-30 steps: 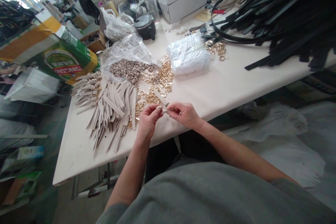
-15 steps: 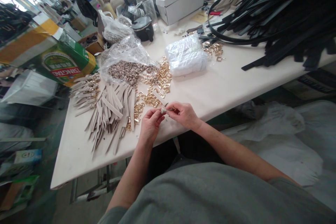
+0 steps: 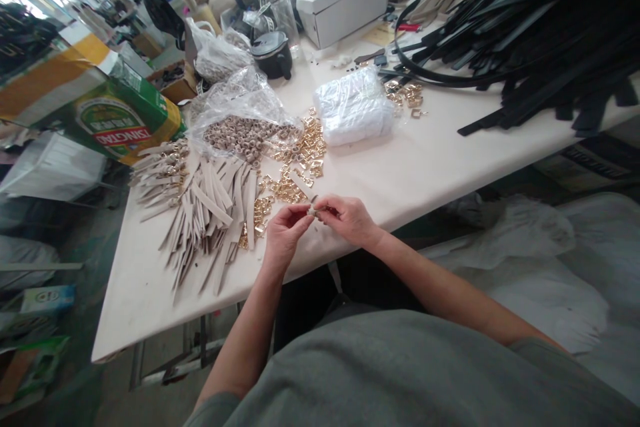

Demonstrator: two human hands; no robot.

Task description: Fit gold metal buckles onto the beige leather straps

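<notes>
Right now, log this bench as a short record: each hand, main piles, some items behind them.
Left hand: pinching a small beige piece
Right hand: gripping the same piece, details too small to tell
Left of hands: beige strips
Beyond hands: gold metal fittings; beige loops, partly under clear plastic
Far right: black straps
Farther back: black lidded mug; white box

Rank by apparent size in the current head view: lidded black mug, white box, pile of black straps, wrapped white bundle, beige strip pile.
1. Pile of black straps
2. Beige strip pile
3. White box and wrapped white bundle: too alike to rank
4. Lidded black mug
</notes>
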